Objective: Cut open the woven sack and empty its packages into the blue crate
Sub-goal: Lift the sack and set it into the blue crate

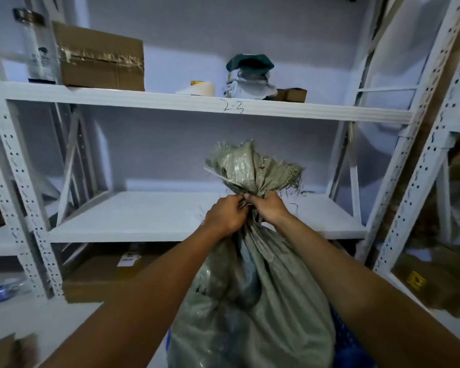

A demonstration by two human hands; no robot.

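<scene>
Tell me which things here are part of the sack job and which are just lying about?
In the job: the woven sack, gripped at its neck by the left hand and right hand; the blue crate, mostly hidden behind it.
Lying about: the cardboard box, tape roll and green cap on the upper shelf; the carton under the lowest shelf.
</scene>
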